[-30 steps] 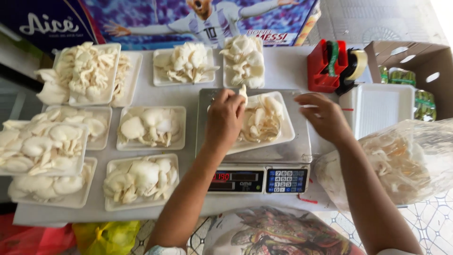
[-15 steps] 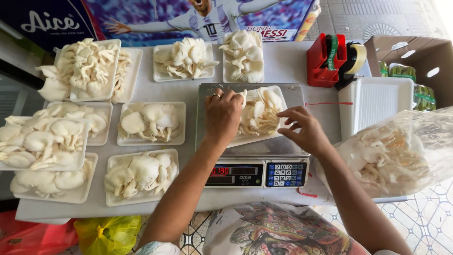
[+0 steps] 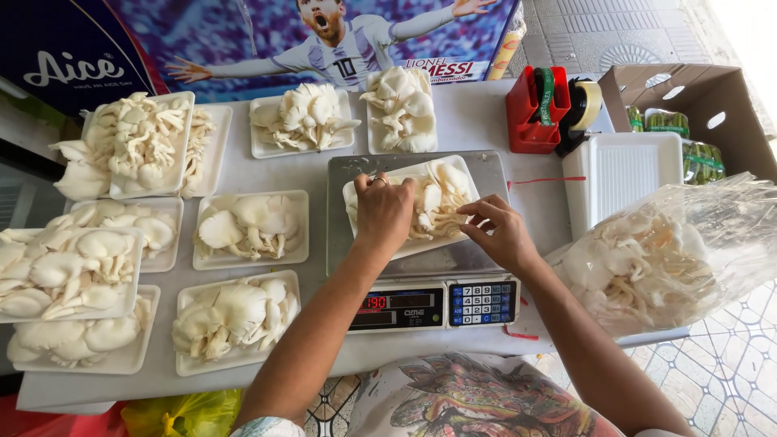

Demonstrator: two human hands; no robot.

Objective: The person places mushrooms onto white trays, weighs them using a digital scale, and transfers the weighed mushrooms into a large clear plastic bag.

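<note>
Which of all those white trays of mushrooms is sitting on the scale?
The tray of mushrooms under both hands, left hand and right hand, rests on the scale. The other filled trays lie on the table.

Cream-white oyster mushrooms (image 3: 433,202) on white foam tray (image 3: 354,194), grey steel scale (image 3: 421,267), red tape dispenser (image 3: 538,109), pale grey tabletop (image 3: 477,121).

left hand (image 3: 383,212) palm-down, right hand (image 3: 500,231) fingers pinched, forearms converging

White table (image 3: 469,121): mushroom trays (image 3: 249,229), scale (image 3: 421,303), probably tape dispenser (image 3: 544,109).
</note>
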